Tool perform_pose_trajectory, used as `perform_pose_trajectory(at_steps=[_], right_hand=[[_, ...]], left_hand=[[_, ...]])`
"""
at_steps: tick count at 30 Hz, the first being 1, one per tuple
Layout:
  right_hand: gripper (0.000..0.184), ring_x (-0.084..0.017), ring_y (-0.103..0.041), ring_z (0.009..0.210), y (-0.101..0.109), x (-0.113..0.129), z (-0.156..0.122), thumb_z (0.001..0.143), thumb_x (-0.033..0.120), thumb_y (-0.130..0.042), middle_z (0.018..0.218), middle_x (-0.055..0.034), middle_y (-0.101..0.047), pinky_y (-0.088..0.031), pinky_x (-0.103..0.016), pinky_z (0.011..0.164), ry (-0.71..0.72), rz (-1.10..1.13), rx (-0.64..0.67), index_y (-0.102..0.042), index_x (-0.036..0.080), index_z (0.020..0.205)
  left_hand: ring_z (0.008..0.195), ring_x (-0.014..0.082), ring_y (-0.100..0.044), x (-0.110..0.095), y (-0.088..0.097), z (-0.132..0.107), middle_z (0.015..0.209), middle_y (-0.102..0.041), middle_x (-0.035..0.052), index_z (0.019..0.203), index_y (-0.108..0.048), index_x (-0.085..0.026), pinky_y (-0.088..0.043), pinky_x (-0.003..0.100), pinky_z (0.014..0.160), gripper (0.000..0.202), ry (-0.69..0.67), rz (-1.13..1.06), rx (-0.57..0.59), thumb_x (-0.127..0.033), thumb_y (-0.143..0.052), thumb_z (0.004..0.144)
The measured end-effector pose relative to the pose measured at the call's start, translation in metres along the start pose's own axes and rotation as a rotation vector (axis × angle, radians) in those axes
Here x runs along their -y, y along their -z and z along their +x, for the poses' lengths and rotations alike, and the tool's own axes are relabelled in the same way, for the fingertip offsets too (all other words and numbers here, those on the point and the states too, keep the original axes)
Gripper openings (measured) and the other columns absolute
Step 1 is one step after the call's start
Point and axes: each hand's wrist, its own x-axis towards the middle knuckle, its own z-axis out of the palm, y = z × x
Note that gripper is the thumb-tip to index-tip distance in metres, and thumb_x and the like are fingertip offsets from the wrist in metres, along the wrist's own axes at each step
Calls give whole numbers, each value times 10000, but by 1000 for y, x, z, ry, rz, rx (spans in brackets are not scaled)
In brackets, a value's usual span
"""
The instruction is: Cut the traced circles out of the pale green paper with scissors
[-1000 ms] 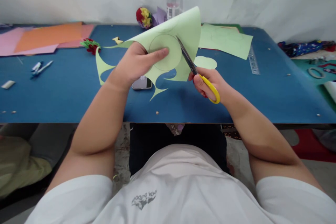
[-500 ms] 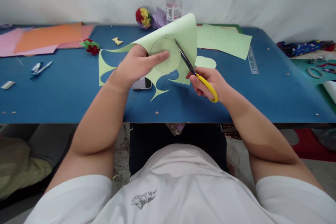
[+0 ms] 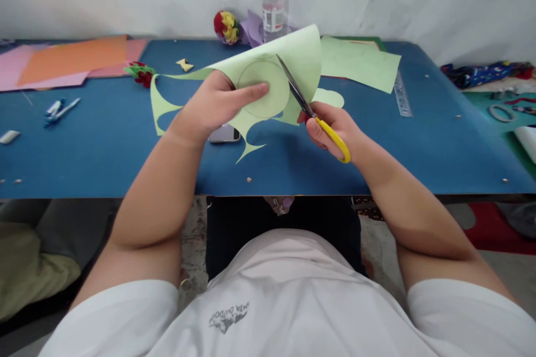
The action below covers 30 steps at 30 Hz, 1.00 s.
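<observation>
My left hand [image 3: 228, 97] is closed on a light green sheet of paper [image 3: 299, 53], thumb on top across a drawn circle, the other fingers hidden beneath. The sheet's upper edge curls over, and scalloped strips with curved cut-outs hang from its lower and left sides. In my right hand [image 3: 330, 125] are scissors [image 3: 299, 95] with yellow handles. Their dark blades lie along the circle's right edge, tip pointing up and left. A cut green paper piece with rounded edges [image 3: 329, 98] rests on the table behind my right hand.
On the blue table [image 3: 104, 150] a phone [image 3: 225, 134] lies partly under the paper. A clear bottle [image 3: 273, 0] and a colourful ball [image 3: 226, 28] stand by the wall. Orange paper [image 3: 75, 58], pens [image 3: 62, 110] and an eraser [image 3: 9, 136] are left; a ruler [image 3: 402, 95] is right.
The scissors and my right hand have shifted very slightly. The paper's right side bulges a little further right, and its lower hanging flap has moved. My left hand keeps its hold.
</observation>
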Motion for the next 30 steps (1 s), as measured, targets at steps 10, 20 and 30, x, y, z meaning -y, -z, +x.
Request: perform_pose_trajectory(at_steps=[10, 20, 30], right_hand=[[728, -180, -475, 700, -1, -3, -1, 978, 955, -649, 798, -9, -515, -378, -356, 590, 19, 37, 42, -632, 239, 1102], [726, -186, -461, 681, -4, 11, -5, 964, 964, -660, 755, -2, -489, -369, -360, 578, -46, 45, 17, -627, 250, 1089], [790, -174, -436, 692, -4, 10, -1, 901, 1015, -675, 776, -3, -491, -349, -355, 566, -28, 53, 25, -610, 237, 1019]], left_hand=[[1373, 368, -797, 0, -5, -3, 1225, -872, 57, 1226, -844, -189, -686, 469, 1199, 334, 22, -25, -5, -354, -884, 938], [1317, 378, -811, 7, -3, 1, 1202, -872, 68, 1179, -834, -195, -719, 467, 1133, 380, 68, 31, 19, -444, -912, 903], [1331, 383, -802, 4, -7, -2, 1175, -867, 67, 1200, -834, -188, -707, 488, 1149, 352, 88, 36, -5, -403, -904, 930]])
